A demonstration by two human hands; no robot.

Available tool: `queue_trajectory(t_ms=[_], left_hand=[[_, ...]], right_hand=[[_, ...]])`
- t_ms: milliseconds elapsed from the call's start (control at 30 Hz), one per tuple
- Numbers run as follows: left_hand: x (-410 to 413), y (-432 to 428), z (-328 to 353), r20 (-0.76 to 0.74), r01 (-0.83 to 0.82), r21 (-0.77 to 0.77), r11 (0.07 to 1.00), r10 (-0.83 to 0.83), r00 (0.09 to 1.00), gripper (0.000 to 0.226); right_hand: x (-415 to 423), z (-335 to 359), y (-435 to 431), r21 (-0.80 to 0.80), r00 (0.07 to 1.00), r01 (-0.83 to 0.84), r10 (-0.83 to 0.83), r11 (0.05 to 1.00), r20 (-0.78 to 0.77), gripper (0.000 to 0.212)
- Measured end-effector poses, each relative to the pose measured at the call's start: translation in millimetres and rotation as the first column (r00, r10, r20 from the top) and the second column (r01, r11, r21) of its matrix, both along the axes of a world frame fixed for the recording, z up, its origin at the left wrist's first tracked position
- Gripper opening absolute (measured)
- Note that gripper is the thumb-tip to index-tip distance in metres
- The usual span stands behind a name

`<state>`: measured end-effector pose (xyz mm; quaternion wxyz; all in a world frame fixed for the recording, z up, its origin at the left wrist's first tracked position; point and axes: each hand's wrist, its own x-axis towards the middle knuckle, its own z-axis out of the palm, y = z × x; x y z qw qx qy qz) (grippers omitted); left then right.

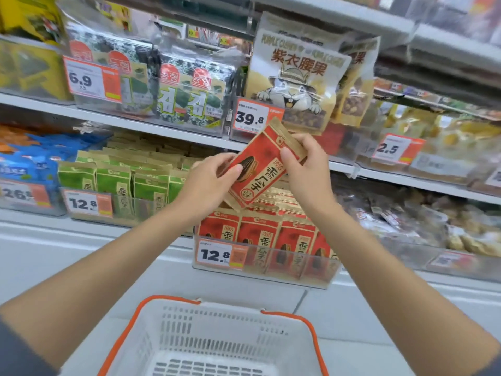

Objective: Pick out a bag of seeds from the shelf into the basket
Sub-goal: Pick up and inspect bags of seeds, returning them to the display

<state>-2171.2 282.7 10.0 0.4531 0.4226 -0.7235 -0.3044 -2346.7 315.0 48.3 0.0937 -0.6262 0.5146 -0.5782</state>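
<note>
Both my hands are on one red bag of seeds [261, 172]. My left hand [210, 183] grips its lower left side, thumb flat across the printed front and the other fingers hidden behind. My right hand [307, 169] pinches the upper right edge, thumb on the front and fingers curled round the back. The bag is tilted, its top leaning to the right, and it is held in the air in front of the shelf, clear of the stock.

Just below it stands a clear tray [271, 270] of the same red bags; I count four in the front row, with more stacked behind that I cannot count. A price tag [221, 255] on the tray's front reads 12.8. To the left is a second tray with green seed bags [113, 181], four across the front, and a second 12.8 tag [88, 203].

On the shelf above, one large cashew bag [295, 77] with a cartoon animal faces me, with a 39.8 tag [254, 116] at its foot, and seaweed packs [189, 93] stand to its left.

Nearest me, low between my forearms, is one white basket [217, 318] with an orange rim; the part of its floor that I can see holds nothing.
</note>
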Motion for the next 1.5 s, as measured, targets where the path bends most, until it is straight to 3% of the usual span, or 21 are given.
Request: queue_trajectory(t_ms=[67,233,367,500,667,733,867,1100,1367,1500], left_hand=[[-5,13,-5,-0.082,0.01,-0.016,1.0,-0.012,0.997,0.014],[-7,27,0,-0.161,-0.04,-0.089,0.995,0.025,0.987,0.014],[-15,36,-4,-0.2,0.051,-0.031,0.998,-0.056,0.978,0.011],[-21,40,-29,-0.119,0.179,0.175,0.968,-0.16,0.98,0.011],[-21,43,-54,-0.081,0.215,0.36,0.908,-0.199,0.977,0.008],[-21,45,-61,-0.076,0.224,0.4,0.889,-0.211,0.975,0.009],[-25,49,-68,-0.085,0.275,0.428,0.861,-0.265,0.961,0.014],[-28,51,-69,-0.118,0.284,0.464,0.839,-0.259,0.959,0.017],[-20,51,-68,-0.129,0.284,0.495,0.821,-0.253,0.959,0.017],[-16,51,-65,-0.172,0.281,0.445,0.85,-0.227,0.959,0.015]], right_hand=[[-6,-10,19,0.016,0.998,-0.014,0.013,1.0,0.058,0.014],[-7,-15,43,-0.038,0.986,-0.029,0.034,0.999,0.161,0.019],[-18,-13,43,0.014,0.961,-0.023,0.019,1.0,0.277,0.013],[-31,-42,48,0.18,0.958,-0.024,-0.028,0.983,0.284,0.014],[-39,-71,50,0.359,0.958,-0.052,-0.056,0.932,0.282,0.01],[-38,-73,50,0.395,0.96,-0.042,-0.072,0.918,0.269,0.031],[-35,-74,50,0.391,0.965,0.048,-0.144,0.919,0.219,0.035],[-38,-70,54,0.408,0.974,0.038,-0.125,0.912,0.19,0.013],[-40,-71,58,0.415,0.974,-0.079,-0.019,0.906,0.226,0.032],[-39,-71,60,0.411,0.958,-0.056,-0.067,0.91,0.279,0.043]])
